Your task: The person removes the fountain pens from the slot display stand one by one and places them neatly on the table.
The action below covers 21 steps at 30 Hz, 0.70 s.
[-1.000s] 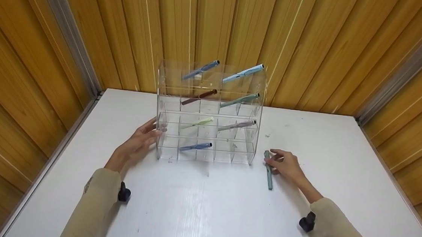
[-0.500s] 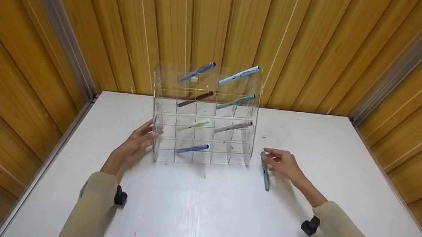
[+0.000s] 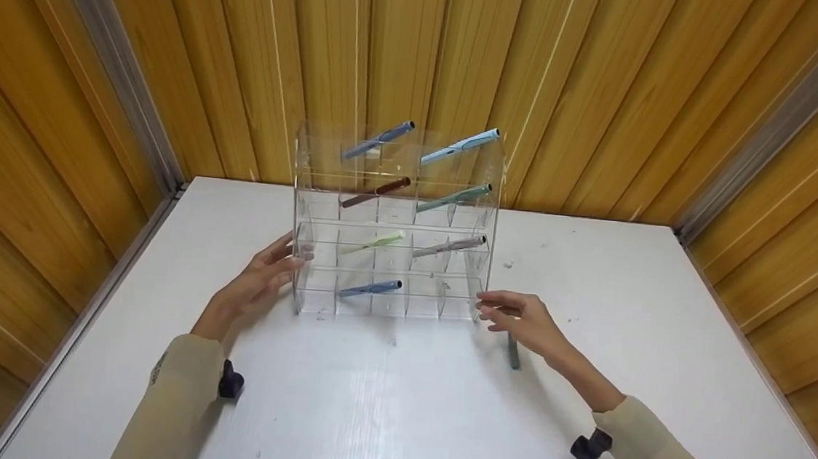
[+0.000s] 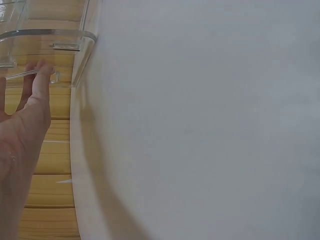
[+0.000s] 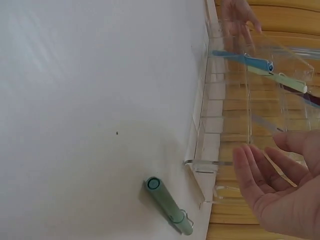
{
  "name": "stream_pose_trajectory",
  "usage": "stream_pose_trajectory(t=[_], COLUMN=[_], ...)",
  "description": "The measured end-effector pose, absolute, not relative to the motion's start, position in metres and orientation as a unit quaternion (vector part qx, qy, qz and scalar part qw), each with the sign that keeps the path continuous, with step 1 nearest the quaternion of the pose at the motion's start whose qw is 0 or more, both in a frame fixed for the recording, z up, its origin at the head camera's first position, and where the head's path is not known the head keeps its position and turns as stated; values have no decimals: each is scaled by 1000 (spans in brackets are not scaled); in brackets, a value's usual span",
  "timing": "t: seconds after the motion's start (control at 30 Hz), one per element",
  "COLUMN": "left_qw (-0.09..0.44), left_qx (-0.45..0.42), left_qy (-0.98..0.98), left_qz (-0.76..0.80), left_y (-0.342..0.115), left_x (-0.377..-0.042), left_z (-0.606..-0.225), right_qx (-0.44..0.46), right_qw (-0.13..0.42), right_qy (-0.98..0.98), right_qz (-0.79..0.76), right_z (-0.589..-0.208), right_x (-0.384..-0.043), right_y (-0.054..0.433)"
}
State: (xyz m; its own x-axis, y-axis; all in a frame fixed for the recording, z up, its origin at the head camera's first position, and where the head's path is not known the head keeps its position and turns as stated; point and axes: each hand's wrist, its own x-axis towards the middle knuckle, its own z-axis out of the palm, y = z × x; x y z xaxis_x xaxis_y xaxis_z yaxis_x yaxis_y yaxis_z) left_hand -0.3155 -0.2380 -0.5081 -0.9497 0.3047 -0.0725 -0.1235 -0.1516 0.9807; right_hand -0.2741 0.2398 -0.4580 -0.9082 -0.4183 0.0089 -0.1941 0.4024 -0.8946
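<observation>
A clear acrylic pen rack (image 3: 388, 304) stands on the white table, with several capped pens slanting across its tiers. My left hand (image 3: 251, 290) holds the rack's left side panel, thumb towards the front; in the left wrist view its fingertips meet the clear edge. At the lower right corner of the rack is my right hand (image 3: 524, 322), its fingers loosely bent and spread beside the side panel (image 5: 225, 162). Contact there is hard to tell. A green pen (image 5: 167, 202) lies on the table below that hand, partly hidden by it in the head view.
In the rack are blue (image 3: 371, 288), light green (image 3: 379, 242), grey (image 3: 455, 245), dark red (image 3: 377, 192), teal (image 3: 455, 198) and light blue (image 3: 463, 146) pens. Wood-patterned walls (image 3: 409, 40) close off the back and both sides of the table (image 3: 366, 401).
My right hand has let go of the green pen and moved left to the rack's right side. The pen stays on the table. My left hand keeps its place on the rack.
</observation>
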Motion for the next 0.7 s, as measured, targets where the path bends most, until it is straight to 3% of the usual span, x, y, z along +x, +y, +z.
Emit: stream_pose_trajectory(t=[0.7], left_qw=[138], left_qx=[65], left_qy=[606], left_qz=[780], left_y=[-234], left_x=[-314], left_z=[-511], right_qx=[-214], right_qw=[97], right_qy=[761], right_qz=[-605], right_z=[-466], right_x=[-276], right_y=[165])
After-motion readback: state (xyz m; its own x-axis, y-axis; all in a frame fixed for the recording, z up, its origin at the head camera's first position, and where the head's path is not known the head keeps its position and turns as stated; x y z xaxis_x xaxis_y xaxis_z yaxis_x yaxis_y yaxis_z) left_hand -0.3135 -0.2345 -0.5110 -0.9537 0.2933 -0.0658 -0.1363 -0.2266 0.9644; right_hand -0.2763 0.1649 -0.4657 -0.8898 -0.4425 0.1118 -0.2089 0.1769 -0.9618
